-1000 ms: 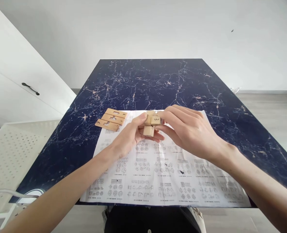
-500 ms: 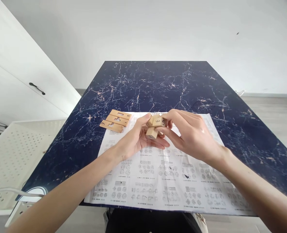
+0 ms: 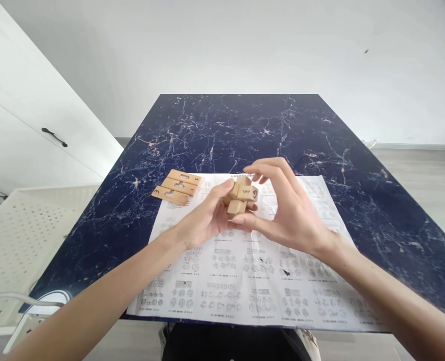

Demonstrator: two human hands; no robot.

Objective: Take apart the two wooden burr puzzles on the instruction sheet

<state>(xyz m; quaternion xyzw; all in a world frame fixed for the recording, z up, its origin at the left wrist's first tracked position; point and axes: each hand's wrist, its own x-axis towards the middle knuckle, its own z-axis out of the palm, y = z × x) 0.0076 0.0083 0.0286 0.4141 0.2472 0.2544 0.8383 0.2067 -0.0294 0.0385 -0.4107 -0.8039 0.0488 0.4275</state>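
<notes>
A wooden burr puzzle [image 3: 248, 193] of interlocked pale blocks sits in my left hand [image 3: 206, 214], whose thumb presses its left side while the fingers support it from below. Marks like a 3 and a 5 or 6 are written on one block. Around the puzzle's right side, my right hand [image 3: 295, 210] is open, fingers arched apart above it. Its thumb tip lies by the lowest block; whether it touches cannot be made out. Beneath both hands spreads a creased paper sheet [image 3: 222, 271] printed with small puzzle diagrams.
Three flat wooden plates [image 3: 179, 185] with cut-out slots and written numbers lie at the sheet's upper left corner. The dark blue marbled table [image 3: 222, 130] reaches back toward a white wall. At left are a white perforated panel [image 3: 23, 235] and a white cabinet [image 3: 15, 90].
My right hand has loosened its grip on the puzzle, and its fingers have lifted and spread. More of the puzzle shows, including an upright block at the top. My left hand still holds it.
</notes>
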